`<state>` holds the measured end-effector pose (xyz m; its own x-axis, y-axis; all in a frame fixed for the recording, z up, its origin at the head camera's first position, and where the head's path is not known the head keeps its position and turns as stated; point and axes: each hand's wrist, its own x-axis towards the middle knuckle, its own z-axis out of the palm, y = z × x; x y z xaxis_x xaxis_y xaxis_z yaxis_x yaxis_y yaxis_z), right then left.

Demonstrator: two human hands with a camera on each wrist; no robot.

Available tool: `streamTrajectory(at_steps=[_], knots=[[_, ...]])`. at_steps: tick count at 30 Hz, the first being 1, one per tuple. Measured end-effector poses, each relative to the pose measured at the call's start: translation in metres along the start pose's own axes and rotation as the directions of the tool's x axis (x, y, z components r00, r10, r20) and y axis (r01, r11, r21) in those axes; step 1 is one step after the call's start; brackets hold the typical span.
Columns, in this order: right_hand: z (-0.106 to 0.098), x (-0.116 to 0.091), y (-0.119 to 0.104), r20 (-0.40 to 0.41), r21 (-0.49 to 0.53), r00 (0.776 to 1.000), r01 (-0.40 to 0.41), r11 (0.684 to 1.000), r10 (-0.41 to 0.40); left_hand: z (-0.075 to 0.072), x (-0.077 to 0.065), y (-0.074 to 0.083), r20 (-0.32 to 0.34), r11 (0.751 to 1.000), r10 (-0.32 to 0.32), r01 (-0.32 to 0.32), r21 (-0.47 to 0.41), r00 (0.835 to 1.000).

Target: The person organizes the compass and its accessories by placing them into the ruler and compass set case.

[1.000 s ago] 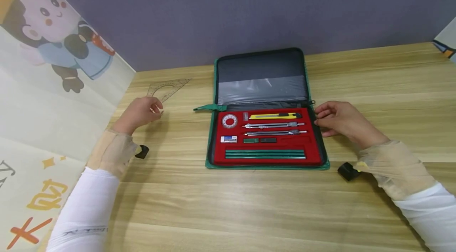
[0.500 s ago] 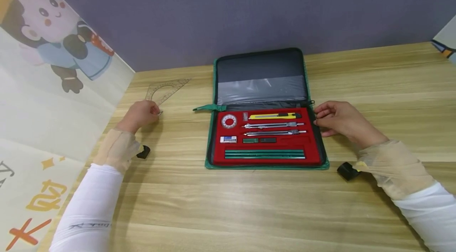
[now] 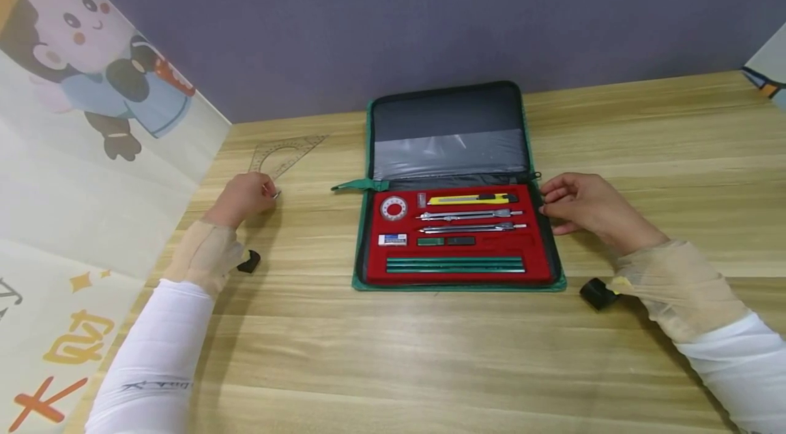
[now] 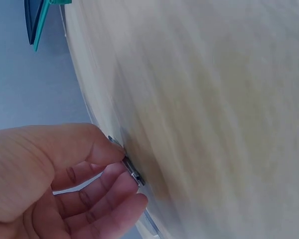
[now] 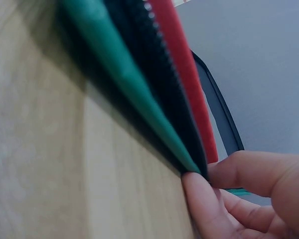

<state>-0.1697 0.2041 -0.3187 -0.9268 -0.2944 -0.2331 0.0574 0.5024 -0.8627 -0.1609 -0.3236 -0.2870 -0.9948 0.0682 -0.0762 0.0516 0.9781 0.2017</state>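
My left hand (image 3: 244,196), at the left of the table, pinches a small slim metal piece (image 4: 133,171) between thumb and fingers, close over the wood. One end of it sticks out past the fingertips; its exact kind I cannot tell. Just beyond this hand lies a clear set square (image 3: 288,153). A green zip case (image 3: 560,277) lies open in the middle, its red tray facing up. My right hand (image 3: 583,209) grips the case's right edge between thumb and fingers, near the zip; the right wrist view shows the fingertips on the green and black border.
In the tray are a yellow utility knife (image 3: 473,199), two compasses (image 3: 469,215), a round white-rimmed disc (image 3: 394,208), an eraser (image 3: 392,239) and green pencils (image 3: 456,265). A green strap (image 3: 359,185) sticks out left. A purple-grey partition (image 3: 393,18) stands behind.
My left hand has moved slightly right and down, and its fingers have come together on the small metal piece. My right hand stays on the case's edge.
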Motion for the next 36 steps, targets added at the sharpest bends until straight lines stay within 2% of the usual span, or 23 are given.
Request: streamTrajectory(at_steps=[10,18,22,30,36], knots=[[0.0,0.001,0.0,-0.004,-0.003,1.0,-0.015,1.0,0.015,0.003,0.0,0.009,-0.005,0.999,0.042,-0.042,0.032,0.999],[0.001,0.002,-0.002,-0.007,-0.013,1.0,-0.028,1.0,0.028,-0.003,-0.001,0.039,0.01,0.997,0.062,-0.062,0.054,0.998],[0.001,0.001,-0.002,-0.006,-0.011,1.0,-0.024,1.0,0.024,-0.004,-0.001,0.057,0.013,0.993,0.101,-0.102,0.056,0.995],[0.001,0.002,-0.003,-0.01,-0.012,1.0,-0.028,1.0,0.028,-0.005,-0.004,0.093,-0.03,0.971,0.23,-0.228,0.065,0.973],[0.001,0.002,-0.003,-0.008,-0.015,1.0,-0.029,0.999,0.029,-0.002,-0.004,0.122,-0.051,0.945,0.324,-0.321,0.06,0.945]])
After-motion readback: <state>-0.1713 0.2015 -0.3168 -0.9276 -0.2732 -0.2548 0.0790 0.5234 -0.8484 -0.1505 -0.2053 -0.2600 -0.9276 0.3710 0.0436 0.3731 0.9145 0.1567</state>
